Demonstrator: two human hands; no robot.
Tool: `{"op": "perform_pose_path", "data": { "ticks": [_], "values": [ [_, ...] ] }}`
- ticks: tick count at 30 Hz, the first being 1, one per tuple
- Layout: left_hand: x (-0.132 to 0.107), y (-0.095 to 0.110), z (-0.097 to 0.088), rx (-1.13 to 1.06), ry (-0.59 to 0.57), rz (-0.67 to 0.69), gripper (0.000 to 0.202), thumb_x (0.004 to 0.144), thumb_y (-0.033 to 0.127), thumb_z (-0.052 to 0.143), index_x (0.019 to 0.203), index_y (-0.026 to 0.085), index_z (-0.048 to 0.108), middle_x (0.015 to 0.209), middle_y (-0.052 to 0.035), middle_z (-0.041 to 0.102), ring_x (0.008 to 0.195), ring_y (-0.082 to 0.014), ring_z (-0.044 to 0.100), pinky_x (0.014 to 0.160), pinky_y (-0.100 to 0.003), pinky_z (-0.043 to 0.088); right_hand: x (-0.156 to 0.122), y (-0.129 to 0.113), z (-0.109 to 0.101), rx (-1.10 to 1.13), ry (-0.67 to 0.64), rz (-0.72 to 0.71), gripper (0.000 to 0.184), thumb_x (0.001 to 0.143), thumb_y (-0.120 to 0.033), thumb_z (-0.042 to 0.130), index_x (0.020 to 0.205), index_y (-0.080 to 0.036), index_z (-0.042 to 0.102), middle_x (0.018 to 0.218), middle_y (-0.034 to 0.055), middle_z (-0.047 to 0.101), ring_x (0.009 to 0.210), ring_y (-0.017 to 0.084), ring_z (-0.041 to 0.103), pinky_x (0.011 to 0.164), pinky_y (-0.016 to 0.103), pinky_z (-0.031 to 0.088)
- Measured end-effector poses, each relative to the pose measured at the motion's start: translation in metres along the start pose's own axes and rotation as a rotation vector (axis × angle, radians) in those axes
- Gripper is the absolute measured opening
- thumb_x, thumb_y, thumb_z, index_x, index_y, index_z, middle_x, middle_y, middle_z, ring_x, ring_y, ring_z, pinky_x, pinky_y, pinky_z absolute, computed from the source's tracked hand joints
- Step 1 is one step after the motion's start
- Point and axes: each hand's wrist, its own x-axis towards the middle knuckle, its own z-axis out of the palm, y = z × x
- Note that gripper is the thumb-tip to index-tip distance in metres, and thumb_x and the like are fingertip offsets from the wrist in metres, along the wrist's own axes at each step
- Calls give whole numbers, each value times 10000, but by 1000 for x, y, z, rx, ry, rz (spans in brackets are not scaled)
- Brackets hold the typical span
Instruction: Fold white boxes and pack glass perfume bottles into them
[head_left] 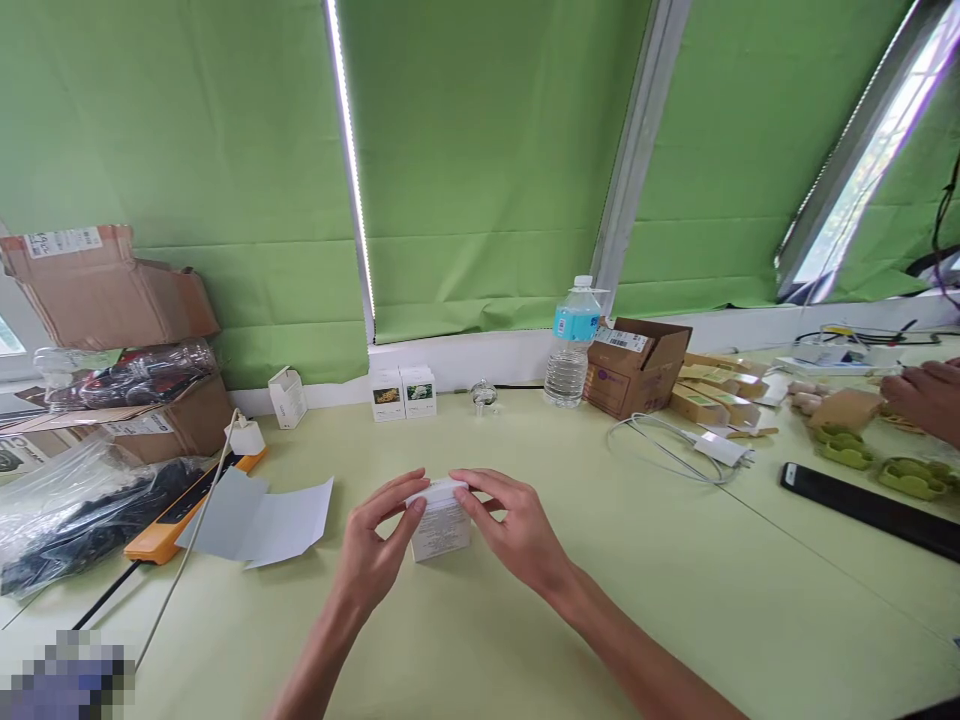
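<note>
Near the middle of the smooth pale-green table point(675, 590), left hand point(375, 548) and right hand point(517, 530) pinch a small white carton point(441, 530), its fine print unreadable.

both hands, left point(373, 548) and right point(512, 530), grip a small white box point(440, 525) standing on the desk point(480, 640), fingertips at its top. folded paper point(259, 520) lies left; a water bottle point(571, 345) stands near the far edge.

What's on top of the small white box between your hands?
Fingers of the left hand and right hand lie on top of the small white cardboard box, partly covering its lid; the inside is hidden.
</note>
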Motion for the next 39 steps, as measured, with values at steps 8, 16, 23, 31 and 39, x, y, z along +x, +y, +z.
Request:
{"op": "perform_pose_path", "data": {
  "ticks": [8, 16, 23, 31, 39],
  "values": [
    [0, -1, -2, 102, -1, 93, 240, 846, 314, 605, 1062, 294, 707, 1230, -43, 649, 1139, -243, 597, 960, -393, 501, 0, 4, -1, -117, 15, -93, 291, 908, -379, 502, 1121, -295, 682, 1103, 43, 683, 966, 213, 649, 762, 345, 596],
    [-2, -6, -2, 164, -7, 136, 252, 869, 295, 574, 1092, 316, 690, 1248, -31, 638, 1154, -232, 590, 953, -374, 504, -2, 11, 0, -223, 14, -152, 285, 932, -342, 476, 1141, -343, 669, 1160, 17, 661, 990, 196, 650, 843, 351, 568],
    [-4, -7, 0, 191, 29, 230, 254, 836, 274, 615, 1071, 320, 701, 1249, -47, 635, 1121, -254, 611, 952, -399, 499, -4, 13, 2, -370, 12, -226, 293, 922, -367, 492, 1134, -302, 683, 1191, 47, 658, 988, 218, 658, 849, 378, 564],
    [-4, -5, 6, 207, 56, 191, 182, 851, 298, 589, 990, 280, 705, 1127, -70, 661, 1008, -235, 621, 813, -340, 510, -5, 16, 6, -332, -2, -84, 409, 915, -329, 463, 1319, -309, 524, 1168, 42, 667, 852, 204, 679, 738, 349, 575],
    [-6, 0, 5, 27, 126, -69, 299, 921, 379, 411, 1033, 259, 662, 932, -50, 675, 769, -184, 629, 676, -293, 500, -9, 1, 9, -26, -233, 161, 516, 867, -335, 520, 1366, -253, 416, 1070, 65, 678, 790, 196, 681, 622, 284, 546]
  ]
}}
